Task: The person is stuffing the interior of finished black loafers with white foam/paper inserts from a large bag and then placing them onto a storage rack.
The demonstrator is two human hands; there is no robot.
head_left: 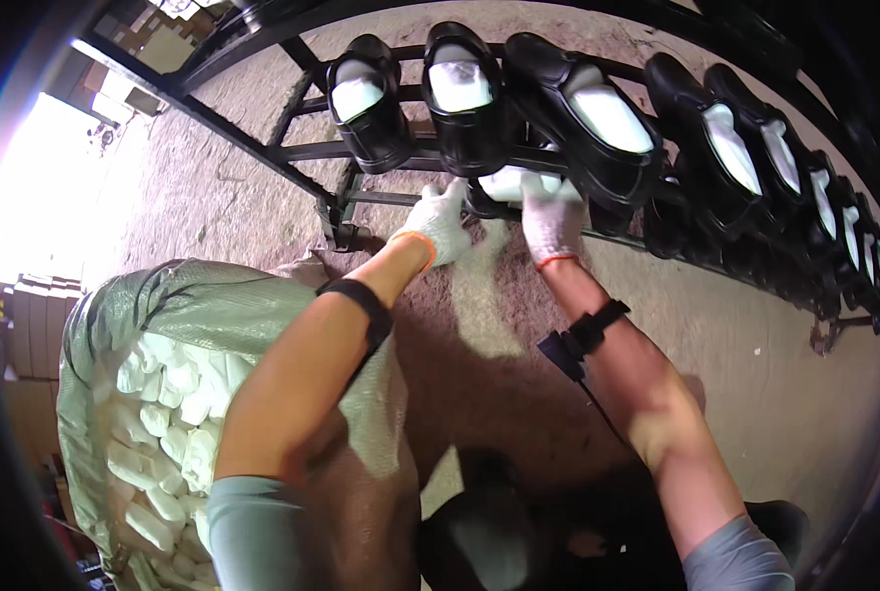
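My left hand (438, 225), in a white knit glove with an orange cuff, is at the lower level of a black shoe rack. Its fingers are apart, close beside a black shoe (481, 200) that is mostly hidden under the upper row. My right hand (553, 222), gloved the same way, has its fingers bent over white stuffing (512, 183) at that shoe's opening. Above my hands stand black loafers (467, 123) filled with white stuffing, including a larger-looking one (587, 113) right over my right hand.
The metal rack (312, 151) carries several more stuffed black shoes (711, 138) to the right. At my left a green woven sack (198, 295) holds many white wrapped stuffing pieces (169, 424). Stacked cartons (41, 330) stand at the far left on the rough concrete floor (189, 197).
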